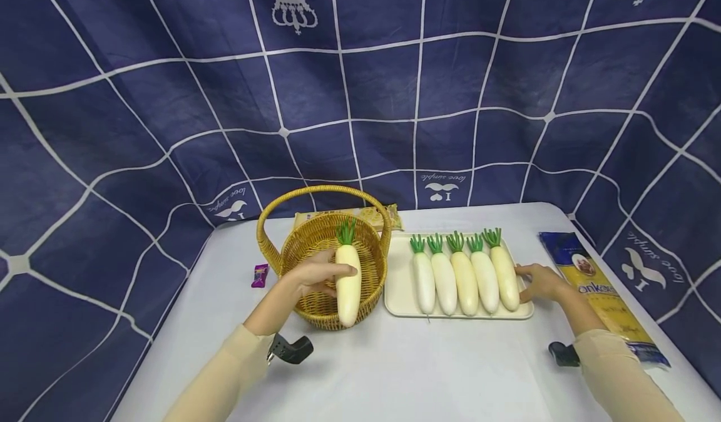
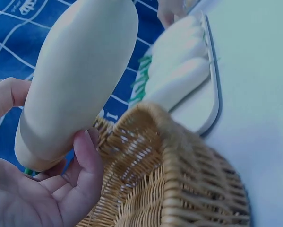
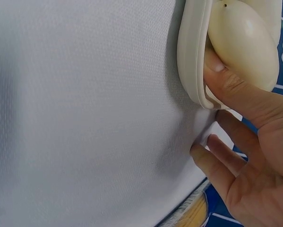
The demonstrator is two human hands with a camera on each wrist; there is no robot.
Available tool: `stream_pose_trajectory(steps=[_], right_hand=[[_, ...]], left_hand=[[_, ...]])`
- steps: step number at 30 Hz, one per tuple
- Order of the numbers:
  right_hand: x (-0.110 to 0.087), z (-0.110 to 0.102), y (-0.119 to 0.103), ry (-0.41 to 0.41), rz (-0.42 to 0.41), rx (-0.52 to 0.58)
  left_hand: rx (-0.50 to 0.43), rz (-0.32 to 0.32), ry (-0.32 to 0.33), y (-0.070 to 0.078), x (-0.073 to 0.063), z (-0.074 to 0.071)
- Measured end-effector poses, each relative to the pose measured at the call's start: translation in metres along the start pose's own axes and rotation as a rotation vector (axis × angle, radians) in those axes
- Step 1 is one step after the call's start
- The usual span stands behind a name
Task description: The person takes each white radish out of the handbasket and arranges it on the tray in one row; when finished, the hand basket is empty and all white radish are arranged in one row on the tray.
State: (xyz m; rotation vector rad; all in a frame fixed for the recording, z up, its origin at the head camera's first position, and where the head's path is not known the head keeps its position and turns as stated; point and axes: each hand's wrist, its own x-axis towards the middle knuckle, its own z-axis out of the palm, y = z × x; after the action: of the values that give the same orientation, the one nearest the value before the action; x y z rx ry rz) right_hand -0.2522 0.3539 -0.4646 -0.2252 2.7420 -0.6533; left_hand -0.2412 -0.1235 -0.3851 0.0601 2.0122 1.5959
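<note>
My left hand (image 1: 317, 274) grips a white radish (image 1: 348, 278) with green leaf stubs, its leaf end toward the back. The radish is over the wicker basket (image 1: 266, 237), which has a tall arched handle. In the left wrist view, the thumb and fingers curl round the white radish (image 2: 82, 80). Several more white radishes (image 1: 465, 284) lie side by side on a cream tray (image 1: 401, 297), leaves toward the back. At the tray's right end, my right hand (image 1: 543, 282) holds the rim. The right wrist view shows its thumb (image 3: 231, 87) inside, beside a radish, and the other fingers outside.
A small purple wrapped candy (image 1: 260, 275) lies left of the basket. Behind the basket is a yellowish packet (image 1: 392, 216). A blue and yellow bag (image 1: 605, 297) lies right of the tray. Blue gridded cloth (image 1: 383, 84) hangs round the white table (image 1: 439, 372).
</note>
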Motion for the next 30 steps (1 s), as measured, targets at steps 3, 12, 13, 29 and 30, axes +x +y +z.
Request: stream_pose_trajectory(steps=[3,12,13,29,30], right_hand=[[0.0,0.0,0.001,-0.004,0.003,-0.002],[0.001,0.0,0.0,-0.012,0.019,0.001],[0.0,0.0,0.0,-0.01,0.015,0.001],[0.0,0.001,0.0,0.005,0.006,0.005],[0.0,0.001,0.0,0.004,0.008,0.004]], left_hand=[[-0.018,0.025,-0.026,-0.002,-0.009,0.005],[-0.057,0.113,-0.166,-0.013,-0.027,0.017],[-0.062,0.118,-0.193,-0.015,-0.028,0.019],[0.1,0.189,-0.301,-0.017,-0.021,0.052],[0.105,0.188,-0.294,-0.017,-0.02,0.055]])
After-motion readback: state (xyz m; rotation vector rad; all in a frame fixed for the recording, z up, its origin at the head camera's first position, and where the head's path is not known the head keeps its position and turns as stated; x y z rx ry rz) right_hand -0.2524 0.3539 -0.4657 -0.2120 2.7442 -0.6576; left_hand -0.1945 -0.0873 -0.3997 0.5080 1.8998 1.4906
